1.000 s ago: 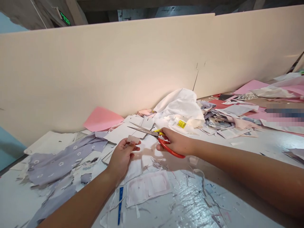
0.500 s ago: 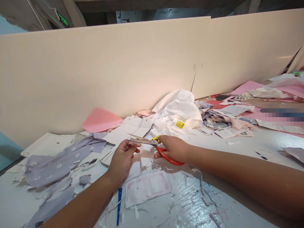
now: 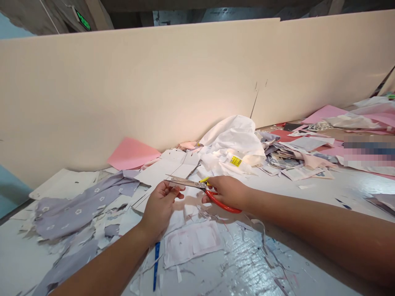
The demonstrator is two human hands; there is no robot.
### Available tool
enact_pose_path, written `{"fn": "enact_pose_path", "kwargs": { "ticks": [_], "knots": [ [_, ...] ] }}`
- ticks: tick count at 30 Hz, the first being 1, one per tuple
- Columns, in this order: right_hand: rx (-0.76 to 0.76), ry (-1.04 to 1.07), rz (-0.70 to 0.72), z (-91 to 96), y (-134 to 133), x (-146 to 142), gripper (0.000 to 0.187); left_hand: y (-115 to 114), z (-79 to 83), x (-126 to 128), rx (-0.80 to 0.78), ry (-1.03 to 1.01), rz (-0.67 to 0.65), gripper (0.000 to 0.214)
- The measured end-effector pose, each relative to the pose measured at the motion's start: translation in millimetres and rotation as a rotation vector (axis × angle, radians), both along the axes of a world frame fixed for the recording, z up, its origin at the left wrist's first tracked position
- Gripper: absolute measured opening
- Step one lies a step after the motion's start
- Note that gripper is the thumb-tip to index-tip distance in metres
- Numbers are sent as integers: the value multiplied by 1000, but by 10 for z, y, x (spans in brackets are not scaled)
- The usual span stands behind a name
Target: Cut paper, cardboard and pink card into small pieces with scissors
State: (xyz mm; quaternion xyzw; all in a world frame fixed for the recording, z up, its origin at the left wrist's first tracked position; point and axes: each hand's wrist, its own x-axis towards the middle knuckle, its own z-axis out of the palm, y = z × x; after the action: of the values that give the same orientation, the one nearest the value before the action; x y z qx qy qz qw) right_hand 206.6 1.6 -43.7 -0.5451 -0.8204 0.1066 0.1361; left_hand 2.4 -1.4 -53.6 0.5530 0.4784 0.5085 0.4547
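The person's right hand (image 3: 228, 192) holds a pair of scissors (image 3: 206, 187) with red handles and a small yellow part, and its fingers are clenched around the handles. The long steel blades point to 9 o'clock from this hand, and they stand almost closed. Their tips reach over the left hand (image 3: 160, 210). The fingers of this hand are bent and lifted near the blades. They seem to pinch a small pale scrap (image 3: 170, 183), but the blades cover it, so I cannot tell if it is really grasped.

So the work in hand is close cutting at the tips of the scissors, above the middle of a white desk (image 3: 311, 193). At 9 o'clock from the hands lies a lilac cloth (image 3: 83, 207) with small white flowers. A pink sheet (image 3: 132, 154) leans at 11 o'clock against a cream board (image 3: 138, 90). At 1 o'clock is a crumpled white bag (image 3: 231, 142) with a yellow label (image 3: 235, 161). Further, at 2 o'clock, is a pile of printed papers (image 3: 296, 154). At 6 o'clock lies a thin blue strip (image 3: 156, 265), among many cut scraps.
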Motion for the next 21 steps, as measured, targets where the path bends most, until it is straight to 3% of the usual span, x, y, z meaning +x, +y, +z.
{"fn": "enact_pose_path", "kwargs": {
  "ticks": [13,21],
  "knots": [
    [45,-206,52,62,-8,-9,37,-12,-13,5,-24,-89,-38,18],
    [46,-223,72,78,-8,-2,38,-8,-24,-6,-41,-142,-57,20]
  ]
}}
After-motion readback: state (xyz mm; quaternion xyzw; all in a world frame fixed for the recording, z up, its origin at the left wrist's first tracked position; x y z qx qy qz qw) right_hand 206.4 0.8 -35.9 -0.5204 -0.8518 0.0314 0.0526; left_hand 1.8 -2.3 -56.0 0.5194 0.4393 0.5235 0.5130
